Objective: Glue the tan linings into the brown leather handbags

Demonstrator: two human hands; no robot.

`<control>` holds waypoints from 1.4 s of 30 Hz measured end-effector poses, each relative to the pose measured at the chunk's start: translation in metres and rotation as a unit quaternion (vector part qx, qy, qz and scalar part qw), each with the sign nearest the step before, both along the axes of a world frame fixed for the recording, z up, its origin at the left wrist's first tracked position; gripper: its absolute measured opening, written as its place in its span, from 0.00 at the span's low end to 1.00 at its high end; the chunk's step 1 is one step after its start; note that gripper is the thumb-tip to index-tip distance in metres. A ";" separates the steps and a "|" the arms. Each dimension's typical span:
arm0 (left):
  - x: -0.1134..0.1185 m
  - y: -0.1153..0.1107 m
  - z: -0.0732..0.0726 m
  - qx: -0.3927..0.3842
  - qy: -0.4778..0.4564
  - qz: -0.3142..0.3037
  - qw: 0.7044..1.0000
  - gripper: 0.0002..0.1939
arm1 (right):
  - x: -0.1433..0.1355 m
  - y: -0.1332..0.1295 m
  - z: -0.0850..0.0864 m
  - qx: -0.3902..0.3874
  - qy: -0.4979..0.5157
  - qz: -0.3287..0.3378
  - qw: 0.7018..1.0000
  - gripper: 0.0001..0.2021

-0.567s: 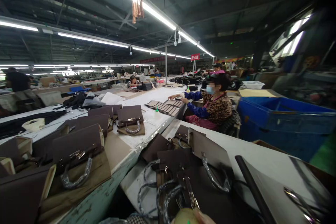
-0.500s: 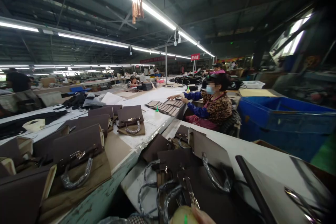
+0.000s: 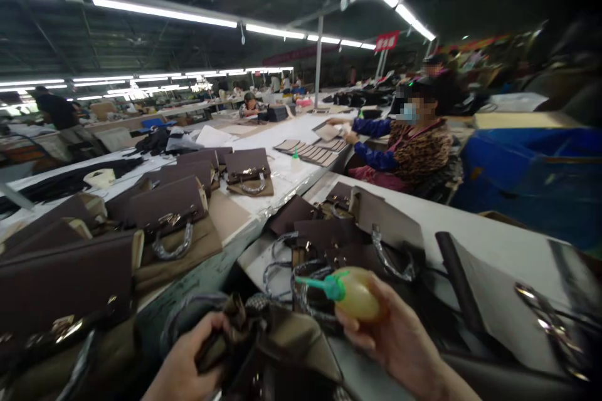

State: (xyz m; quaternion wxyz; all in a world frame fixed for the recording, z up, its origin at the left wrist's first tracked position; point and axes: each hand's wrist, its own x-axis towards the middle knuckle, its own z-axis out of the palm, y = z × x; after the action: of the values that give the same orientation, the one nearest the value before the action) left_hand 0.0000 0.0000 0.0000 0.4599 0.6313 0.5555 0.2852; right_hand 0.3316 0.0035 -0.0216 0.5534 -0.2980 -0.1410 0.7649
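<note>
Hands now fill the near view, which showed only a fingertip before. Your right hand (image 3: 399, 338) grips a yellowish squeeze bottle (image 3: 355, 293), its green nozzle pointing left. Your left hand (image 3: 185, 363) clutches a dark brown bag piece (image 3: 277, 351) at near centre, folded and crumpled.

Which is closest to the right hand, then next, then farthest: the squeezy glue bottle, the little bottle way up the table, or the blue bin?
1. Squeezy glue bottle: held in the right hand.
2. Little bottle: up the long table, left of the seated co-worker.
3. Blue bin: far right, behind that co-worker.
</note>
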 end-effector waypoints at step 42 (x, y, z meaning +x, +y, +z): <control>-0.066 -0.015 -0.003 -0.072 -0.129 0.131 0.980 0.25 | -0.108 -0.021 0.004 0.041 -0.070 0.129 0.988 0.25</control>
State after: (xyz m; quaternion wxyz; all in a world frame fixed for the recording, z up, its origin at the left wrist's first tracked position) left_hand -0.0657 -0.0148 -0.0031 0.5310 0.4759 0.5883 0.3814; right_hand 0.2238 -0.0180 -0.0175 0.4505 -0.3070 -0.2474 0.8010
